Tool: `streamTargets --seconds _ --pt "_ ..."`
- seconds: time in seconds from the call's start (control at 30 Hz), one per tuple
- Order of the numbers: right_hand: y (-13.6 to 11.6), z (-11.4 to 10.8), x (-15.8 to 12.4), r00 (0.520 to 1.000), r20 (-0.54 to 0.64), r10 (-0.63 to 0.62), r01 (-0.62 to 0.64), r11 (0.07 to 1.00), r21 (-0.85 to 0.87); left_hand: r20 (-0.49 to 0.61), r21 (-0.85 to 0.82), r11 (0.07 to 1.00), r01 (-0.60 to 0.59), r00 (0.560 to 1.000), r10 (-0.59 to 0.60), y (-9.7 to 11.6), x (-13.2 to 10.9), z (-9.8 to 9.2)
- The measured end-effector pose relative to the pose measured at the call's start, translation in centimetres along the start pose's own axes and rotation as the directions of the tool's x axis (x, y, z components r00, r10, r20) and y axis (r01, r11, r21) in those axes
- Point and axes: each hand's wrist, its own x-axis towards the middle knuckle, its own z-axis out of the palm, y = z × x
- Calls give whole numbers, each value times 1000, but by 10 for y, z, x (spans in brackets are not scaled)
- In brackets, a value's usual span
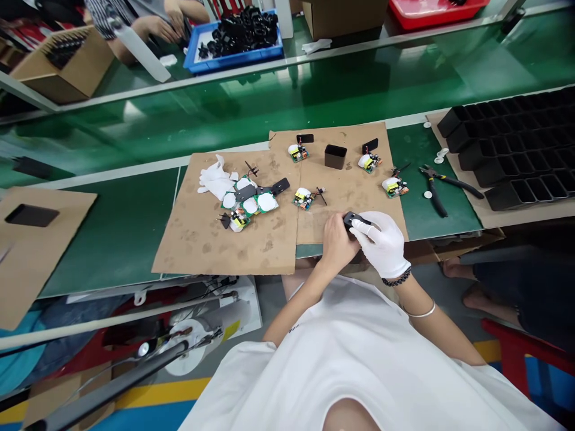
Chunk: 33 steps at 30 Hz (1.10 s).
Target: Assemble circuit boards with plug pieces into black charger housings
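Note:
Both my hands meet at the near edge of a brown cardboard sheet [215, 239]. My bare left hand [336, 242] and my white-gloved right hand [381, 244] are closed together around a small black plastic part [351, 219]. Several small circuit boards with white and yellow components lie on the cardboard, the nearest [304, 197] just beyond my left hand. A cluster of round white-padded green boards [249, 202] sits to the left. An open black plastic case [335, 155] stands upright farther back.
Black-handled pliers [435, 184] lie on the green bench to the right, beside rows of empty black cases [516, 149]. A crumpled white glove [215, 178] lies on the cardboard's left. Across the bench, another person's hands [157, 25] work near a blue tray of black parts [238, 33].

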Motion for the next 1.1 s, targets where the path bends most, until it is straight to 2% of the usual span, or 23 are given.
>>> streamTargets --seconds 0.1,0.2,0.27,0.37,0.43,0.53,0.6,0.73,0.8,0.87,0.93,1.0,1.1 --pt "5 2 -3 999 -38 -14 15 1000 26 23 -35 999 1 1000 0 -3 -1 -4" --pt "8 -1 -1 1000 -13 15 -13 995 98 11 -41 999 10 1000 -9 -3 -1 -2" --pt "10 -5 1 996 72 55 -66 983 171 -2 -39 999 20 1000 -21 -2 -1 0" --pt "15 -8 0 965 254 64 -138 948 286 -20 -26 999 34 999 -35 -2 0 -1" --pt "20 -6 -2 950 309 53 -159 931 329 -2 -5 1000 3 1000 -3 -4 0 -5" --pt "24 -1 -4 967 251 36 -117 941 318 73 16 995 -99 993 97 -9 -4 -20" --pt "24 0 -3 985 174 0 -51 957 287 66 21 991 -135 989 134 -16 -9 -32" --pt "22 -2 1 999 33 13 -21 966 257 -136 56 994 -94 986 101 -30 -24 -52" --pt "23 0 2 999 32 42 -49 964 262 -231 72 995 -65 970 80 -36 -29 -55" --pt "26 3 4 996 79 46 -65 964 256 -268 92 995 -47 961 70 -38 -31 -53" --pt "28 2 6 995 89 54 -74 969 235 -259 119 992 -31 964 61 -38 -31 -51" --pt "30 1 8 996 49 72 -81 972 220 -241 130 991 -8 970 40 -34 -29 -51" --pt "35 2 6 994 67 83 -97 968 231 -177 6 999 40 984 -38 -27 -23 -54"
